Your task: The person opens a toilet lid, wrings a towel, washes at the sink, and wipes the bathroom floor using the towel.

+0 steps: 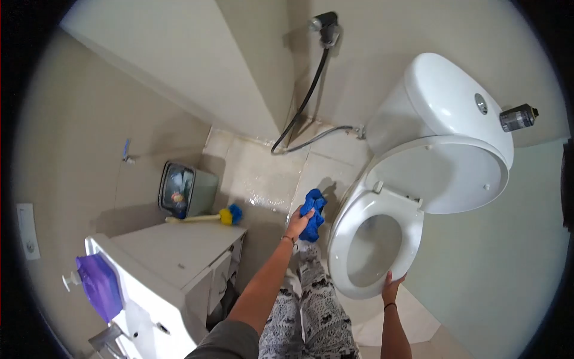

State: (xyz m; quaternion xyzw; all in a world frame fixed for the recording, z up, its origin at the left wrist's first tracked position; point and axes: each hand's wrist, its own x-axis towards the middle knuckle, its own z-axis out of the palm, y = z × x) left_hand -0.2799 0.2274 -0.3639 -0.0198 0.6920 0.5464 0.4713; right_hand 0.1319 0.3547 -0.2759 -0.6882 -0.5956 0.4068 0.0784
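My left hand (299,224) is closed around a crumpled blue cloth (313,216), held in the air to the left of the toilet bowl. At the front edge of the white toilet seat (342,254), my right hand (392,288) grips the rim, thumb on top; its other fingers are mostly hidden under or behind the edge. I cannot tell whether the seat is slightly raised or resting on the bowl. The toilet lid (457,173) stands open, leaning back against the tank (439,90).
On the tank's edge is a dark spray can (518,118). A hand sprayer (326,27) with a black hose hangs on the wall. To the left are a bin (204,192), a yellow-and-blue brush (226,216), a white cabinet (173,251) and a sink with a purple cloth (98,287). The floor (263,179) looks wet.
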